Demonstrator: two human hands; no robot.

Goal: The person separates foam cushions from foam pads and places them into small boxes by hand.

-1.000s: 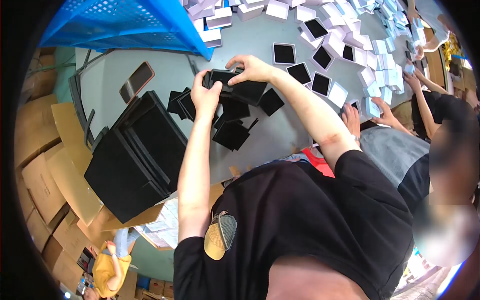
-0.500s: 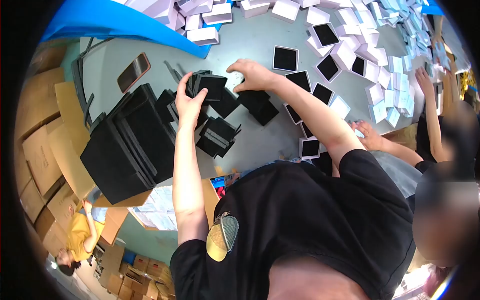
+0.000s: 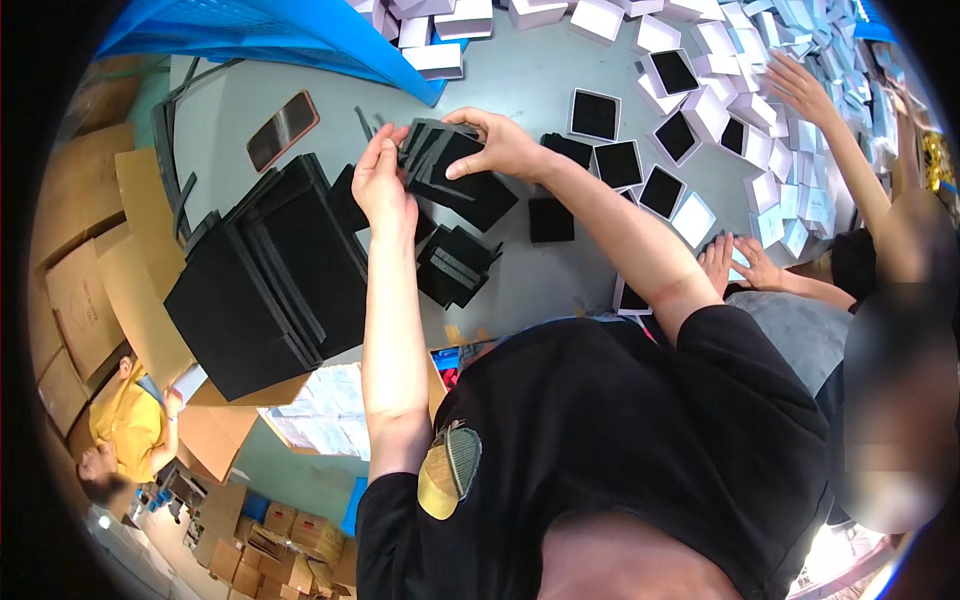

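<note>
Several thin black foam pads [image 3: 428, 152] are fanned out between my two hands. My left hand [image 3: 386, 190] is closed at their left edge, with its fingertips pressed together. My right hand [image 3: 505, 145] grips the same pads from the right, thumb on top and fingers over the far edge. More black pads [image 3: 485, 203] lie just under and beside them. Nearer my body sits a small loose pile of black foam pieces [image 3: 452, 268]. A square black pad [image 3: 551, 220] lies flat to the right.
Large black foam sheets [image 3: 290, 260] are stacked at left, near a phone [image 3: 283, 131]. White boxes with black inserts [image 3: 596, 115] stand at right, beyond them heaped white boxes [image 3: 715, 110]. A blue crate [image 3: 330, 45] is at the back. Another person's hands [image 3: 745, 262] work at right.
My right hand has come left onto the pads, where before it was apart with its fingers spread. The pads now fan out between both hands. At right, a co-worker's arm has reached toward the boxes.
</note>
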